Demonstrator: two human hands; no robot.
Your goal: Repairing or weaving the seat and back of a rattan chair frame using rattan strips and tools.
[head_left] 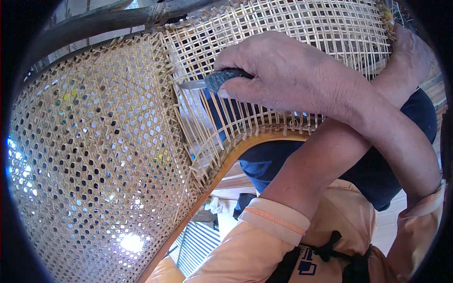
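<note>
The right hand [269, 70] is curled around the dark-gripped, flat-bladed metal tool [214, 82], whose blade meets the loose strands beside the densely woven cane panel [108, 146]. Crossed beneath it, the left arm reaches the open cane lattice's [311, 23] right edge; the left hand's [413, 55] grip cannot be told.

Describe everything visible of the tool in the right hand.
The tool has a flat, silvery, metal-looking blade and a dark grey, rough-looking handle, partly hidden by the right hand gripping it. It points left, among or over cane strands near the dense woven panel; blade contact is unclear.
</note>
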